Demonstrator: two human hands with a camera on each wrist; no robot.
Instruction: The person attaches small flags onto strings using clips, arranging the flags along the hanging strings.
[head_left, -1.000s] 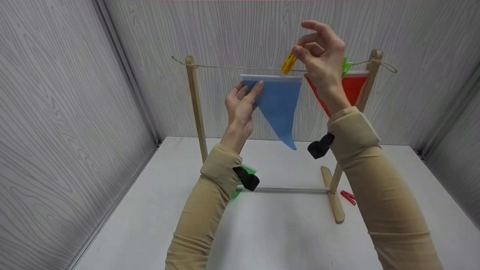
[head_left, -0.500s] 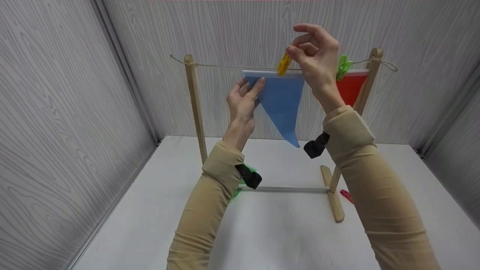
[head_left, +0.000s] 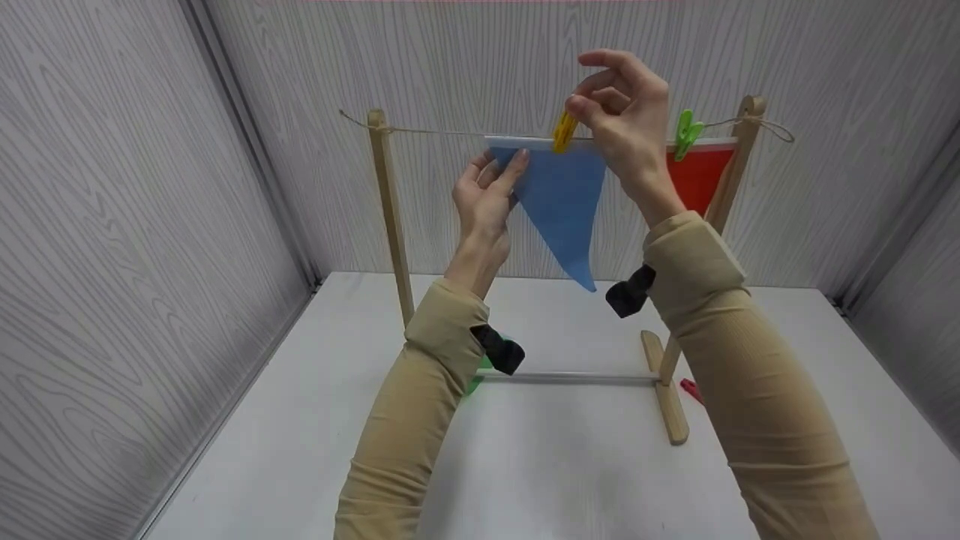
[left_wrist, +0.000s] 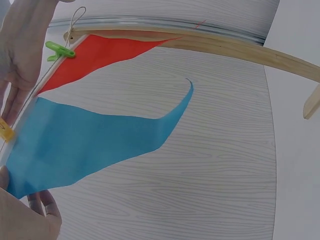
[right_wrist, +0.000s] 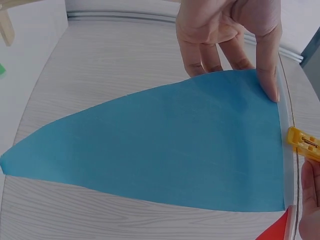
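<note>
My left hand [head_left: 484, 199] pinches the upper left corner of a blue triangular pennant [head_left: 566, 195], thumb in front and fingers behind. The pennant's white top hem lies along a thin string [head_left: 435, 133], and its tip hangs down. Between thumb and finger, my right hand [head_left: 626, 120] pinches a yellow clothespin [head_left: 564, 132], whose jaw end is at the middle of the hem. In the right wrist view the clothespin [right_wrist: 304, 141] reaches over the string and the hem's edge. To the right, a red pennant [head_left: 699, 176] hangs from the string under a green clothespin [head_left: 687, 135], partly behind my right hand.
Wooden posts stand at the left [head_left: 390, 217] and right [head_left: 739, 161], holding the string. A rod [head_left: 570, 377] runs low between them above the white table [head_left: 562, 465]. A red clothespin [head_left: 691, 390] lies by the right foot; a green piece [head_left: 474, 385] is mostly behind my left sleeve.
My right hand has moved left and slightly down, bringing the yellow clothespin onto the blue pennant's hem. My left hand has raised the pennant slightly to the string.
</note>
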